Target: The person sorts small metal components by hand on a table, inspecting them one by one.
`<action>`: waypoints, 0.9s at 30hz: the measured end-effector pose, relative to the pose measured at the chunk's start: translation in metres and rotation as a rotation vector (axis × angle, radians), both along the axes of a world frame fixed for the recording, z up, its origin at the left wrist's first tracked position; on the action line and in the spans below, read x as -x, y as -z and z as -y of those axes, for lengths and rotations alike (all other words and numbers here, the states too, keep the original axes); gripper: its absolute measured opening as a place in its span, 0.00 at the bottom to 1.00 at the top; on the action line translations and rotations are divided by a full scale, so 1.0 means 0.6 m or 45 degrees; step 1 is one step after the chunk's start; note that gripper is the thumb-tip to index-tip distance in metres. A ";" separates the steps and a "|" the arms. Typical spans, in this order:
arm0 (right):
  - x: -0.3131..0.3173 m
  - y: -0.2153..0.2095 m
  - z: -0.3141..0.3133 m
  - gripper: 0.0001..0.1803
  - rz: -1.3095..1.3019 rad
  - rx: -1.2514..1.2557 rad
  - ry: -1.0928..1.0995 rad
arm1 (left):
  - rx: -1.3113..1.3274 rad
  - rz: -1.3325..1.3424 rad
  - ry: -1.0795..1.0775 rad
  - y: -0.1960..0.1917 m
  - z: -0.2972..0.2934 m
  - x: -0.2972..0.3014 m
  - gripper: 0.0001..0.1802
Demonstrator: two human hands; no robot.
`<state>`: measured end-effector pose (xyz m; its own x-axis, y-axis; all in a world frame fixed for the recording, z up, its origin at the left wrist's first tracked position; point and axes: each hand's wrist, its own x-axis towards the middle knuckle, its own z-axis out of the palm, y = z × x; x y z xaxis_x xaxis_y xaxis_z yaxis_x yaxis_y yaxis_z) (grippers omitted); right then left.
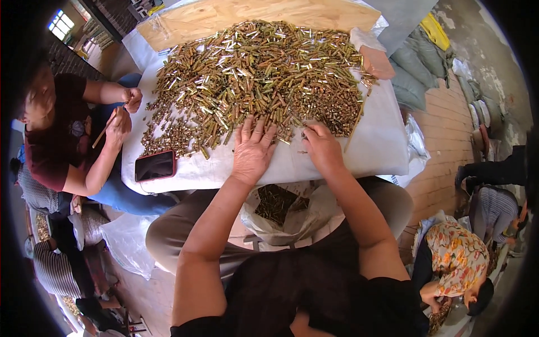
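A big heap of small brass and silver metal tubes (255, 78) covers a white sheet (370, 140) spread over the table. My left hand (252, 150) lies flat on the sheet, fingers apart, fingertips touching the near edge of the heap. My right hand (321, 145) rests beside it with fingers curled, pinching at small pieces near the heap's edge; what it grips is too small to make out. Under the table edge between my knees, an open plastic bag (281, 208) contains more of the pieces.
A phone with a red case (155, 165) lies at the sheet's near left corner. A person (67, 135) sits at the left holding a thin stick. A wooden board (247, 14) lies beyond the heap. Other people crouch at the right (460, 258) on a brick floor.
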<state>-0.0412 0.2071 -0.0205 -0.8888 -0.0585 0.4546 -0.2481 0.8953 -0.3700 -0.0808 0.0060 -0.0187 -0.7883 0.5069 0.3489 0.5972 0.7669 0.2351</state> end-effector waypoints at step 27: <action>0.016 -0.014 -0.013 0.10 0.327 0.116 0.051 | -1.033 0.739 -0.085 -0.013 -0.061 -0.043 0.02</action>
<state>-0.0511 0.2150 -0.0119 -0.9764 0.0102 0.2156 -0.1005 0.8628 -0.4955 -0.0551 0.0424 -0.0108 -0.9644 0.2347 0.1219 0.1858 0.2729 0.9439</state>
